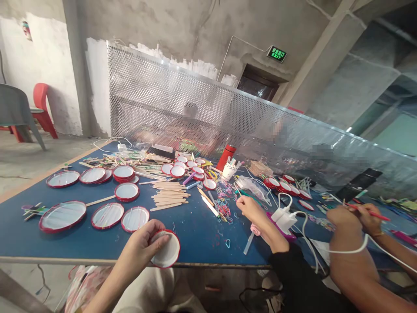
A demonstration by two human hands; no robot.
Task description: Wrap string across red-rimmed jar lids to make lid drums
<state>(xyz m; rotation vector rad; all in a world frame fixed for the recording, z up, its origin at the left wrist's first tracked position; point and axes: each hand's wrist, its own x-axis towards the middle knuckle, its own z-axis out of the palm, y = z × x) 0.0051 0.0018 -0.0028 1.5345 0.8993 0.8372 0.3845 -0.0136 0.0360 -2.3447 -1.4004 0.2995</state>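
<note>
Near the table's front edge, my left hand [151, 243] grips a round white lid with a red rim [167, 251], thumb across its face. My right hand [252, 210] is over the table beside a pile of coloured rubber bands [223, 204]. Its fingertips are pinched together; what they hold, if anything, is too small to make out. More red-rimmed lids [107, 215] lie to the left, one of them against a wooden stick [100, 200]. A batch of flat wooden sticks [169, 195] is spread in the middle.
A red bottle [226, 157] and a cup of pens [229, 169] stand towards the back. White plugs and cables [284, 217] lie right of my right hand. A co-worker's hands [361, 217] hold a red pen at the right. A perforated metal screen [156, 95] borders the table.
</note>
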